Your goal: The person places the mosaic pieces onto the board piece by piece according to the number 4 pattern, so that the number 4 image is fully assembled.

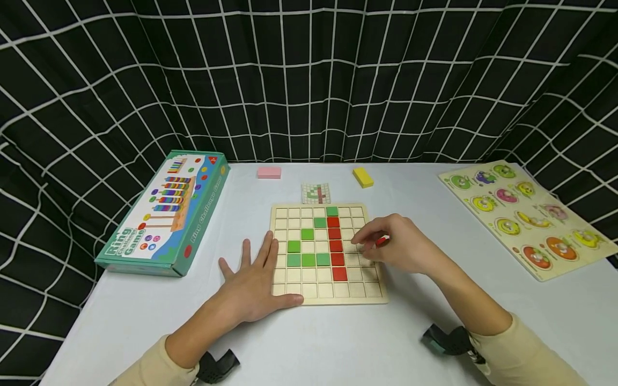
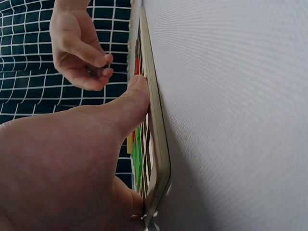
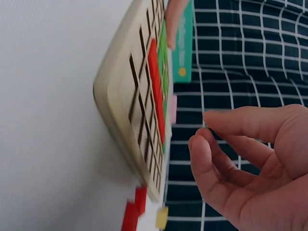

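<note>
A wooden grid board (image 1: pixel 357 290) lies flat on the table, with red tiles (image 1: pixel 335 246) in one column and green tiles (image 1: pixel 308 260) in a slanted line and a short row. My left hand (image 1: pixel 253 284) lies spread at the board's left side, its thumb resting on the front edge. Over the right columns hovers my right hand (image 1: pixel 398 244), its fingers loosely bent. No piece shows between those fingers in the right wrist view. Loose red tiles (image 3: pixel 139 199) lie beside the board, mostly hidden behind the right hand in the head view. A small pattern card (image 1: pixel 316 193) sits behind the board.
A ring game box (image 1: pixel 185 214) is at the left. Pink (image 1: pixel 269 172) and yellow (image 1: pixel 363 177) blocks stand toward the back. At the right is a fruit picture board (image 1: pixel 531 220). A black grid-patterned curtain (image 1: pixel 309 80) hangs behind the table.
</note>
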